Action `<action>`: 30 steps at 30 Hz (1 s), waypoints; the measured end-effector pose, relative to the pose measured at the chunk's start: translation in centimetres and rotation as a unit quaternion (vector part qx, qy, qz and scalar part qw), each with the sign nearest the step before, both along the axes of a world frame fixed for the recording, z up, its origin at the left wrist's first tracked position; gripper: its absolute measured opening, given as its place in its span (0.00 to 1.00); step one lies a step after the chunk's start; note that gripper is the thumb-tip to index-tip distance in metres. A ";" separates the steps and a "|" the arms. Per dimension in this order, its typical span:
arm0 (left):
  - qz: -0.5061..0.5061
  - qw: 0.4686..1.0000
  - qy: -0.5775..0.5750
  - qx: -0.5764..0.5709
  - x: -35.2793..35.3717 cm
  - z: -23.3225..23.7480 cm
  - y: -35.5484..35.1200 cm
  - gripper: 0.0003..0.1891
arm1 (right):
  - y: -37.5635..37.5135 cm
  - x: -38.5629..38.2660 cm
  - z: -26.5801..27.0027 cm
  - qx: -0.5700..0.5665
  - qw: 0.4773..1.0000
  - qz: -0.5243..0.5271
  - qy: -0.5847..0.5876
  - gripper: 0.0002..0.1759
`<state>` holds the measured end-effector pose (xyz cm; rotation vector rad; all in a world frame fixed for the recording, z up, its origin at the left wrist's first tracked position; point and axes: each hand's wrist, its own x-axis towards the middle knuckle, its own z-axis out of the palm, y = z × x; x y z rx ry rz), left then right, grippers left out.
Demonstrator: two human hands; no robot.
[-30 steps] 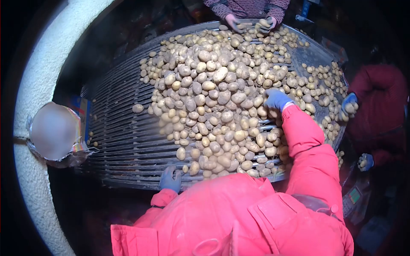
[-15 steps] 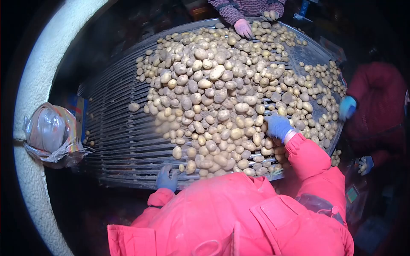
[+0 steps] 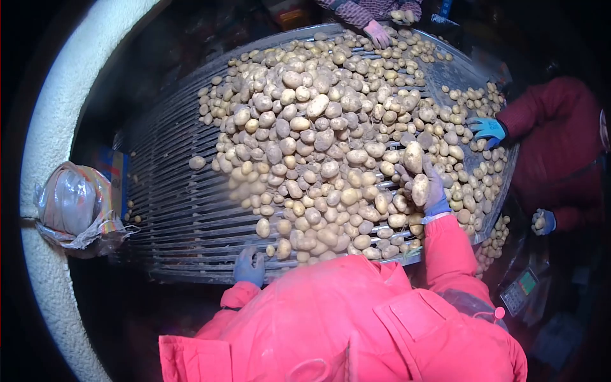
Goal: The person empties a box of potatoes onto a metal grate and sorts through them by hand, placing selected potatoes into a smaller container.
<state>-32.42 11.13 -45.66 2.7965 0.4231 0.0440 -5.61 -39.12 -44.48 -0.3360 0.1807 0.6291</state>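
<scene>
My right hand (image 3: 436, 194), in a blue and greyish glove, is turned palm up over the right part of the potato heap (image 3: 305, 137). In it I hold a potato (image 3: 421, 190), and a second, longer potato (image 3: 414, 156) rests at its fingertips. My left hand (image 3: 249, 266), gloved in blue-grey, lies on the near edge of the slatted metal rack (image 3: 191, 223) with thumb and fingers apart. It holds nothing that I can see. A few single potatoes (image 3: 283, 248) lie just to its right.
Across the rack a person's pink glove (image 3: 378, 34) touches potatoes. At right, another person's turquoise glove (image 3: 487, 130) reaches over the rack; their other hand (image 3: 545, 221) holds potatoes. A plastic-wrapped bundle (image 3: 76, 200) hangs on the pale curved beam (image 3: 48, 127). A keypad device (image 3: 520, 291) sits lower right.
My right hand has turned from palm down to palm up and now has potatoes in it. My left hand stays put. The turquoise glove at right has moved in over the rack.
</scene>
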 end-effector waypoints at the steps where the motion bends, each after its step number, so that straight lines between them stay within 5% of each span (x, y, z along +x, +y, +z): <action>1: -0.001 1.000 -0.001 0.001 0.0 0.0 0.1 0.17 | 0.0 0.1 -1.5 0.008 1.000 -0.019 0.003 0.37; 8: -0.056 0.998 -0.013 -0.002 -0.4 -1.6 1.6 0.17 | -0.5 -2.8 -0.6 -0.045 0.994 -0.093 -0.028 0.27; 9: -0.067 0.997 -0.025 -0.006 -0.3 -1.8 1.8 0.17 | -1.2 -4.2 -0.1 -0.126 0.982 -0.131 -0.042 0.28; 15: -0.087 0.995 -0.018 -0.050 0.0 -2.3 1.8 0.17 | -8.3 -14.9 2.7 -0.158 0.974 -0.160 -0.018 0.30; 18: -0.136 0.989 -0.022 -0.057 0.4 -2.3 2.4 0.18 | -13.1 -23.0 -0.2 -0.332 0.921 -0.200 0.030 0.28; 20: -0.066 0.996 0.003 -0.056 0.3 -0.9 1.0 0.20 | -13.9 -27.9 -2.2 -0.417 0.876 -0.228 0.084 0.27; 22: -0.074 0.996 0.011 -0.050 0.6 -0.9 1.0 0.21 | -12.8 -31.8 -2.2 -0.395 0.871 -0.231 0.181 0.27; 24: -0.087 0.995 0.014 -0.043 0.8 -1.1 1.2 0.21 | -15.5 -36.8 -12.3 -0.421 0.836 -0.285 0.205 0.28; 25: -0.094 0.995 0.016 -0.042 0.9 -1.2 1.3 0.21 | -15.9 -39.1 -15.4 -0.731 0.646 -0.220 0.028 0.30; 26: -0.101 0.994 0.017 -0.039 1.0 -1.2 1.4 0.21 | -15.5 -40.8 -18.4 -0.918 0.347 -0.116 -0.152 0.31; 27: -0.107 0.993 0.017 -0.039 1.0 -1.3 1.5 0.21 | -14.4 -41.7 -21.4 -0.854 0.466 -0.205 -0.106 0.34; 28: -0.113 0.993 0.019 -0.036 1.2 -1.3 1.5 0.21 | -14.1 -42.0 -23.6 -0.854 0.466 -0.207 -0.104 0.34; 30: -0.121 0.992 0.019 -0.034 1.4 -1.2 1.6 0.22 | -14.8 -42.3 -28.8 -0.632 0.688 -0.330 0.133 0.35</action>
